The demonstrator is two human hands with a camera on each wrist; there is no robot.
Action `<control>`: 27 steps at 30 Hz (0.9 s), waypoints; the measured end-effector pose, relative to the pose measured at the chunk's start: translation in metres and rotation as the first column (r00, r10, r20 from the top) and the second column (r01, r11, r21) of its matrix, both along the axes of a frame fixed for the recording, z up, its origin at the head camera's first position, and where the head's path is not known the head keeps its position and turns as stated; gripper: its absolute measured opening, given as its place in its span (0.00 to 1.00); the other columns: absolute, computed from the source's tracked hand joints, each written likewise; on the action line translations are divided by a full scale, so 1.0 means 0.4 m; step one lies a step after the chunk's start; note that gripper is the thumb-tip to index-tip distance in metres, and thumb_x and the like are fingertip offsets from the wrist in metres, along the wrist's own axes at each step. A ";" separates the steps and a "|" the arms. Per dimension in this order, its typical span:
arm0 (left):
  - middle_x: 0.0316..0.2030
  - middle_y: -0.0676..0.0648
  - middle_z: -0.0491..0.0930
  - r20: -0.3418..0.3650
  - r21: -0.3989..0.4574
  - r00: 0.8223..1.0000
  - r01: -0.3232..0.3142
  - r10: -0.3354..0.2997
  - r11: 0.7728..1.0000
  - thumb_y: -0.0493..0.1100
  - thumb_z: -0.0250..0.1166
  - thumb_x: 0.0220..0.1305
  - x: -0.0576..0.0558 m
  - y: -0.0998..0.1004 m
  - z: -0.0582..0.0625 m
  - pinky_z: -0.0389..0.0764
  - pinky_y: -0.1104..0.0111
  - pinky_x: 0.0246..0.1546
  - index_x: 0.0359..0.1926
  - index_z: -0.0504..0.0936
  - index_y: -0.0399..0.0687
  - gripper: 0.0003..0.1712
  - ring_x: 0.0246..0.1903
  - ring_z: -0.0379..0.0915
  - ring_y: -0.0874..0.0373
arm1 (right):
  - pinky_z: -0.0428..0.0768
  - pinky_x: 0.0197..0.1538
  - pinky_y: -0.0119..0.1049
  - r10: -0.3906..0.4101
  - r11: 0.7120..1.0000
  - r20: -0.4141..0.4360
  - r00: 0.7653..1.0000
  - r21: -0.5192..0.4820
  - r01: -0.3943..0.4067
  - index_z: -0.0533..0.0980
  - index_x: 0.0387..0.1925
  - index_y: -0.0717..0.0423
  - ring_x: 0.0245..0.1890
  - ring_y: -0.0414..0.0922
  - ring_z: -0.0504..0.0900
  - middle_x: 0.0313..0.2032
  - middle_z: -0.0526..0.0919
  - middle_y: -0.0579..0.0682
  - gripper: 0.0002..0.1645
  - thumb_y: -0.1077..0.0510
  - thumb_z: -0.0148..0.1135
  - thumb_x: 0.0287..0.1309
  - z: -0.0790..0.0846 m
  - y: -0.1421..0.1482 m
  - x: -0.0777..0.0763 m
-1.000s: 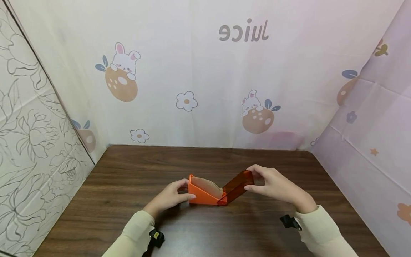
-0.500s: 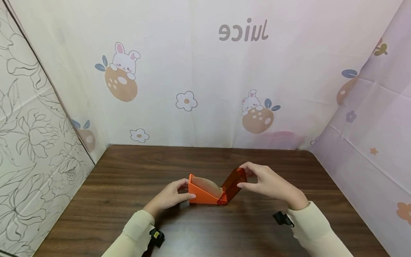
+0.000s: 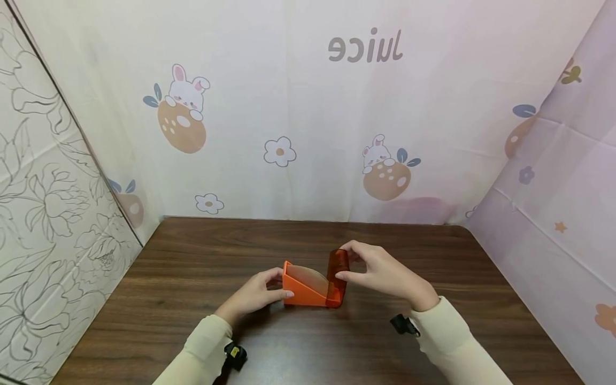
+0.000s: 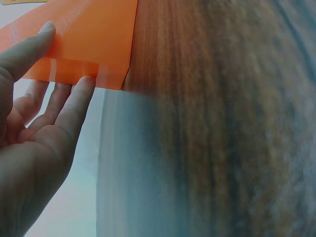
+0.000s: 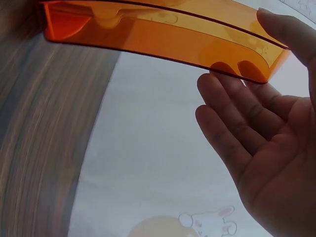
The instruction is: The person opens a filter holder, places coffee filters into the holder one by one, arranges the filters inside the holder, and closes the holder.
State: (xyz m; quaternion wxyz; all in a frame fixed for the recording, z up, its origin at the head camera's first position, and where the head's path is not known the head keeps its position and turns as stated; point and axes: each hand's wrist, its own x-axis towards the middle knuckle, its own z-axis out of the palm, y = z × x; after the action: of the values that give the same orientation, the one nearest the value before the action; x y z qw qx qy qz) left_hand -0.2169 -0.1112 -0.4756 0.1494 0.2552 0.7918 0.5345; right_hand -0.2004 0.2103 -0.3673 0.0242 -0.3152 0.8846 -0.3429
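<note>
An orange box with a sloping top edge sits on the table, holding brown round-edged sheets that look like coffee filter papers. My left hand grips the box at its taller left end. In the left wrist view, the thumb lies on the orange side wall and the fingers reach the end. The see-through amber lid stands nearly upright on the hinge at the box's low right end. My right hand pinches the lid's free end between thumb and fingers; the amber lid fills the top of the right wrist view.
The dark wood table lies under both hands. Behind it hangs a pale curtain printed with rabbits and flowers, with more printed cloth on both sides. Each sleeve carries a small black wrist camera.
My right hand has moved left and swung the lid up from a rightward slant to nearly upright. My left hand and the box have stayed in place.
</note>
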 end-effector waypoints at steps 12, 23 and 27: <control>0.48 0.52 0.82 -0.017 0.014 1.000 -0.001 0.001 1.000 0.47 0.70 0.66 0.003 0.000 0.001 0.76 0.56 0.56 0.56 0.79 0.48 0.21 0.52 0.77 0.54 | 0.80 0.52 0.40 0.028 1.000 0.003 1.000 0.005 -0.028 0.73 0.53 0.44 0.46 0.36 0.80 0.45 0.79 0.35 0.23 0.44 0.69 0.62 -0.006 -0.051 -0.009; 0.47 0.55 0.83 -0.001 -0.012 1.000 -0.009 0.009 1.000 0.50 0.70 0.65 0.002 0.002 0.002 0.75 0.57 0.56 0.55 0.79 0.53 0.20 0.52 0.77 0.57 | 0.80 0.53 0.45 0.069 0.998 -0.007 0.998 0.012 -0.068 0.72 0.56 0.47 0.47 0.37 0.78 0.47 0.78 0.37 0.23 0.51 0.69 0.63 -0.018 -0.084 -0.014; 0.48 0.56 0.82 -0.001 -0.009 1.000 -0.006 0.006 1.000 0.51 0.70 0.65 0.002 0.003 0.005 0.74 0.55 0.57 0.55 0.79 0.53 0.20 0.52 0.77 0.57 | 0.80 0.53 0.42 0.073 0.997 -0.010 0.997 0.016 -0.073 0.73 0.57 0.46 0.47 0.35 0.77 0.48 0.77 0.36 0.24 0.46 0.69 0.63 -0.022 -0.093 -0.020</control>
State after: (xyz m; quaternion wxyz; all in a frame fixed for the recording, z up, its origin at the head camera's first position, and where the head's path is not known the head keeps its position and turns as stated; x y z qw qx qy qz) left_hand -0.2159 -0.1101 -0.4738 0.1486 0.2521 0.7951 0.5313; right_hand -0.2082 0.1730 -0.3762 0.0346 -0.3490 0.8751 -0.3334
